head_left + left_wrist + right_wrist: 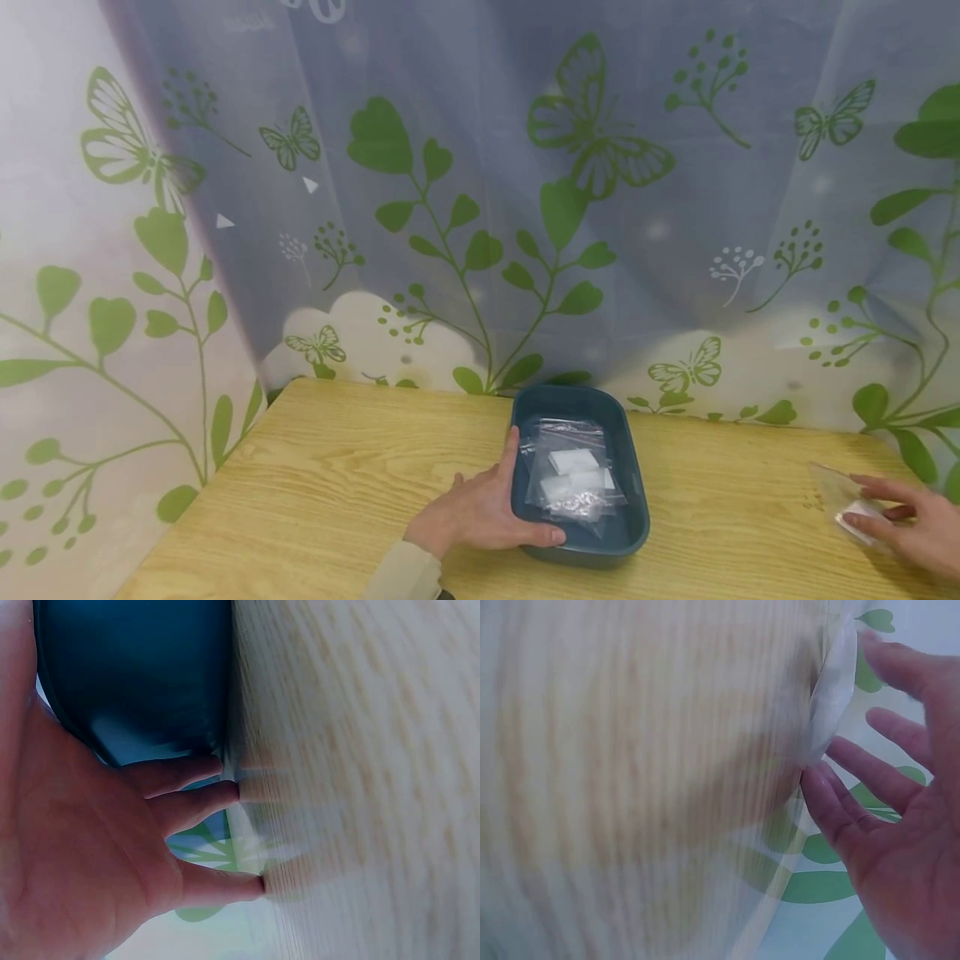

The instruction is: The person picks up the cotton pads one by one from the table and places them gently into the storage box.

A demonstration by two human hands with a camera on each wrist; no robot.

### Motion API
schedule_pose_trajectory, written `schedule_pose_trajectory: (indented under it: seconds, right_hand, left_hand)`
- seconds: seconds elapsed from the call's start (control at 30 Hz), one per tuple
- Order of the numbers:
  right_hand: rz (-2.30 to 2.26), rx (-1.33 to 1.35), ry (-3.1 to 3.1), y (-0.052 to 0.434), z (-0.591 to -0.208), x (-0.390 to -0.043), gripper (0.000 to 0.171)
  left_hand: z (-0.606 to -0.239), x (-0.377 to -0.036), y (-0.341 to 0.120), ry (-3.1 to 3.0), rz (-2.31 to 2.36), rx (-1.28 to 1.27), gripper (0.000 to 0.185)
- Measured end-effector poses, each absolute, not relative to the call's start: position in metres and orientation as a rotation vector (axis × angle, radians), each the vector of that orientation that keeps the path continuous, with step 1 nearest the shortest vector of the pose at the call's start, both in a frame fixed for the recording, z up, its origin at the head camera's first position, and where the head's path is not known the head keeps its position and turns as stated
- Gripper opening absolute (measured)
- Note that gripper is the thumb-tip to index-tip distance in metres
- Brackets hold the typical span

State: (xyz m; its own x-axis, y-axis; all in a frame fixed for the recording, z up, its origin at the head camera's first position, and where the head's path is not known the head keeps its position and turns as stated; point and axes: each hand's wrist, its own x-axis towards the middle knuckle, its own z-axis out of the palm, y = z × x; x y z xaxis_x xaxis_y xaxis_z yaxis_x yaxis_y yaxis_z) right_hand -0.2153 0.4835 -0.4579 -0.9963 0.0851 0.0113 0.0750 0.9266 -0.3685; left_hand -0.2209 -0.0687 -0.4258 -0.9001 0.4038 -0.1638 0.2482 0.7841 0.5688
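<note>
My left hand (480,512) lies nearest me, flat against the near left side of the blue tub (637,492). Its fingers are straight and spread, not curled: the thumb runs along the tub's near rim, the forefinger reaches up along its left wall, and the remaining fingertips (232,793) press down on the wooden table (337,475), as the left wrist view confirms. The palm rests on the table just beside the tub. The hand steadies the tub by contact only; it grasps nothing.

My right hand (903,525) lies at the right edge of the table, well apart from the tub. Its fingers are extended and loosely spread, resting on a clear plastic bag (843,492) that holds a white pad. The bag lies flat on the table under and just beyond the fingertips (821,784); the right wrist view shows its edge touching them. I cannot tell whether the thumb pinches the bag; the fingers appear to press it rather than grip it.

Inside the tub, several more clear bags with white pads (573,479) lie piled on its floor, just beside my left forefinger but separated from it by the tub wall.

Beyond the table hangs a translucent curtain (525,208) printed with green leaves and butterflies.
</note>
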Motion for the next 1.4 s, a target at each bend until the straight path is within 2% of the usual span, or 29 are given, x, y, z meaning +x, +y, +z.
schedule_pose_trajectory:
  seconds: [0.2, 0.3, 0.87, 1.03, 1.17, 1.4]
  right_hand:
    - [0.529, -0.090, -3.051, 0.491, -0.464, -0.216, 0.078]
    - [0.529, -0.098, -3.026, 0.494, -0.466, -0.217, 0.072]
    - [0.554, 0.081, -2.792, 0.493, -0.472, -0.218, 0.015]
    - [0.564, 0.049, -2.817, 0.491, -0.471, -0.218, 0.014]
    - [0.568, 0.070, -2.820, 0.489, -0.472, -0.219, 0.004]
    - [0.554, 0.189, -2.721, 0.487, -0.474, -0.219, 0.012]
  left_hand:
    - [-0.426, -0.220, -0.069, 2.697, 0.805, 0.506, 0.139]
    - [-0.426, -0.221, -0.069, 2.699, 0.809, 0.508, 0.139]
    - [-0.426, -0.221, -0.069, 2.700, 0.793, 0.509, 0.138]
    - [-0.426, -0.221, -0.070, 2.690, 0.800, 0.513, 0.137]
    - [-0.426, -0.221, -0.070, 2.690, 0.804, 0.515, 0.137]
    - [-0.426, -0.220, -0.071, 2.688, 0.804, 0.518, 0.136]
